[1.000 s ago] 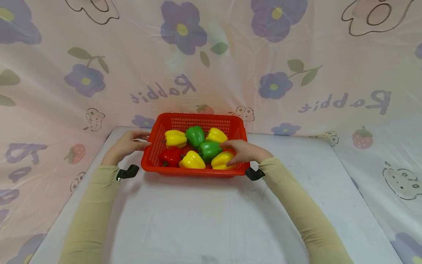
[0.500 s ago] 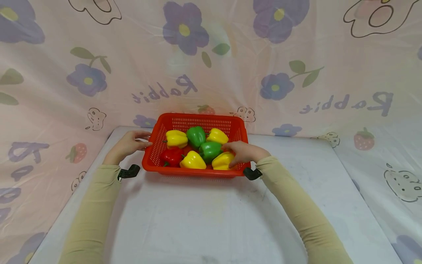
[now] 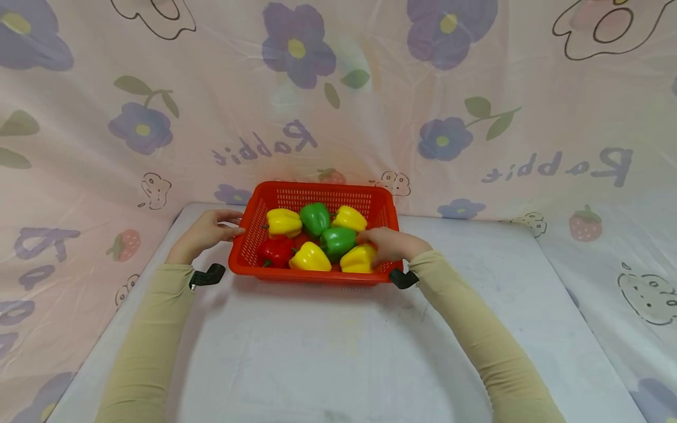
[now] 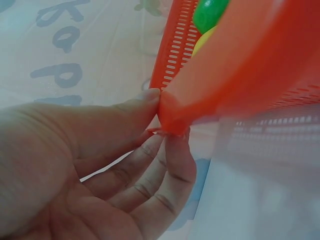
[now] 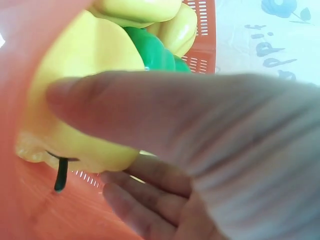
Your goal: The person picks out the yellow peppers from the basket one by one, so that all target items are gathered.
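A red plastic basket with slotted walls holds several bell peppers. My left hand pinches its left rim between thumb and fingers, as the left wrist view shows on the red rim. Inside the basket at the right, my right hand grips the front-right yellow bell pepper. In the right wrist view the thumb lies across this yellow pepper and the other fingers curl at its far side; its dark stem points away from the hand. A green bell pepper sits beside the right fingers.
Also in the basket are a red pepper, another green one, and yellow ones at front, back left and back right. The basket stands on a white table before a printed curtain.
My right hand has settled slightly lower and left around the yellow bell pepper, its thumb shifting toward the pepper's right side. My left hand keeps its place on the rim.
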Motion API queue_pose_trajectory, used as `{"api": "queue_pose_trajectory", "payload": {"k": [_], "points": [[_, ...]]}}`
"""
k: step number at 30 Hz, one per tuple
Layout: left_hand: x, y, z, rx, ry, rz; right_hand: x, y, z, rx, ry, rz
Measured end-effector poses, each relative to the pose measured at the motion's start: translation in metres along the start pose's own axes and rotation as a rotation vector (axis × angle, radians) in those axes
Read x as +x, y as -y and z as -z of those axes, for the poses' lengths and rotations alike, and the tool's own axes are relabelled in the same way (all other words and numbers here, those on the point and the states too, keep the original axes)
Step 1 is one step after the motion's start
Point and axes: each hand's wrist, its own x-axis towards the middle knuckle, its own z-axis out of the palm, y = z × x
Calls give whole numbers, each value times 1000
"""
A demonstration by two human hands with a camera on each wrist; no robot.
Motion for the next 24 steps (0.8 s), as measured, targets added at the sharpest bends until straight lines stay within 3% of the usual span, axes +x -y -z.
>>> {"api": "queue_pose_trajectory", "payload": {"k": [11, 24], "points": [[-2, -3, 0, 1, 0, -10, 3, 5, 0, -20, 45, -62], [-3, -6, -1, 11, 2, 1, 8, 1, 1, -52, 34, 39]]}}
